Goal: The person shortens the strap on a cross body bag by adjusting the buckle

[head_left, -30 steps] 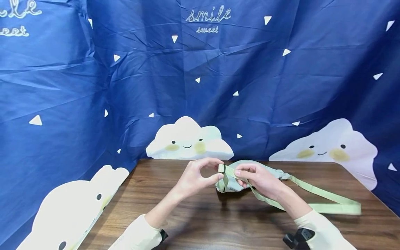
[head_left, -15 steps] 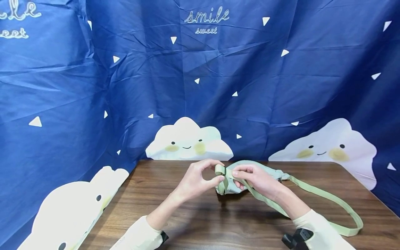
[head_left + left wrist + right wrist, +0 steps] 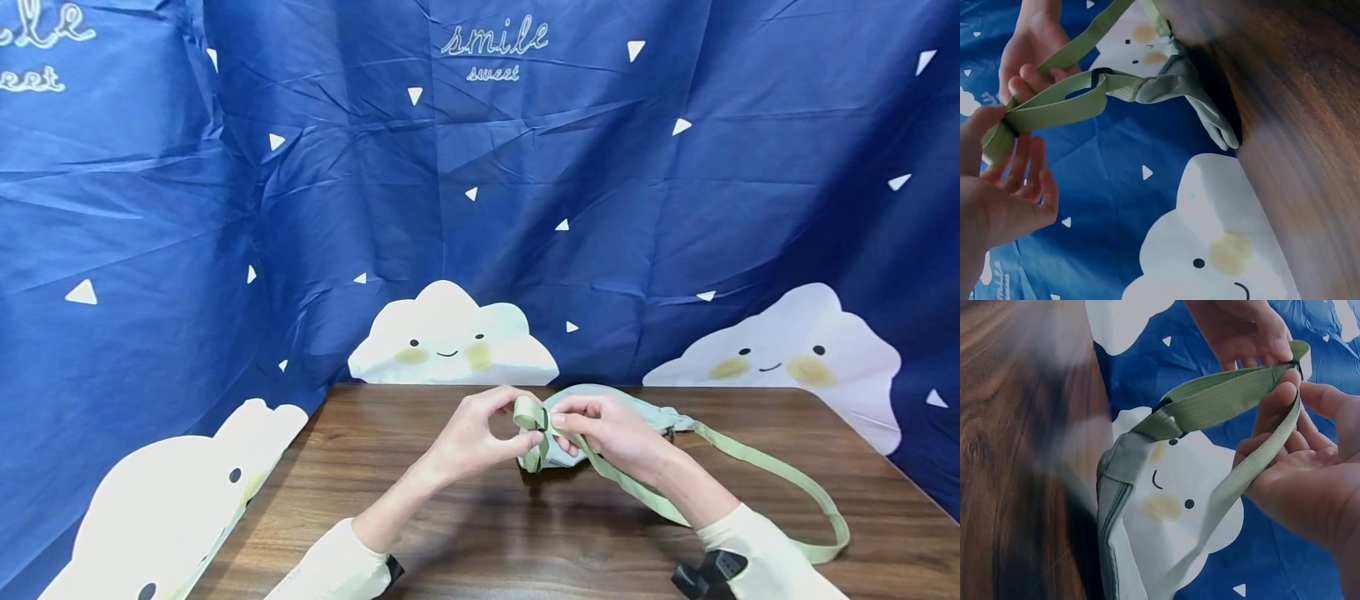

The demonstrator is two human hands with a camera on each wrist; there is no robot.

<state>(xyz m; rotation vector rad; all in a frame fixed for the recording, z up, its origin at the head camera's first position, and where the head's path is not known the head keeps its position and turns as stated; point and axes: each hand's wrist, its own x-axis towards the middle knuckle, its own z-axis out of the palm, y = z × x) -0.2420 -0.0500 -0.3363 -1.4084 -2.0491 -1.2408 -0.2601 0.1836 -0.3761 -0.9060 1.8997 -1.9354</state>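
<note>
A pale green belt bag [image 3: 1124, 500] lies near the table's back, partly hidden behind the right hand in the head view. Its lighter green strap [image 3: 757, 457] runs from the bag's right end in a curve back to my hands. My left hand [image 3: 480, 433] pinches the strap at a black slider buckle [image 3: 545, 418] between thumb and index finger. A small loop of webbing [image 3: 528, 410] bulges out of the buckle on the left side. Close beside it, my right hand [image 3: 611, 435] pinches the strap with thumb and fingertips. Another black ring [image 3: 1101, 76] joins the strap near the bag's end.
The brown wooden table [image 3: 450, 533] stands against a blue curtain [image 3: 360, 200] printed with white clouds and triangles. A dark wrist device [image 3: 708, 573] sits on the right sleeve.
The webbing loop at the buckle has grown larger. My right hand has moved slightly left, closer to the left hand. The strap at the right has gone from a sharp fold to a round curve.
</note>
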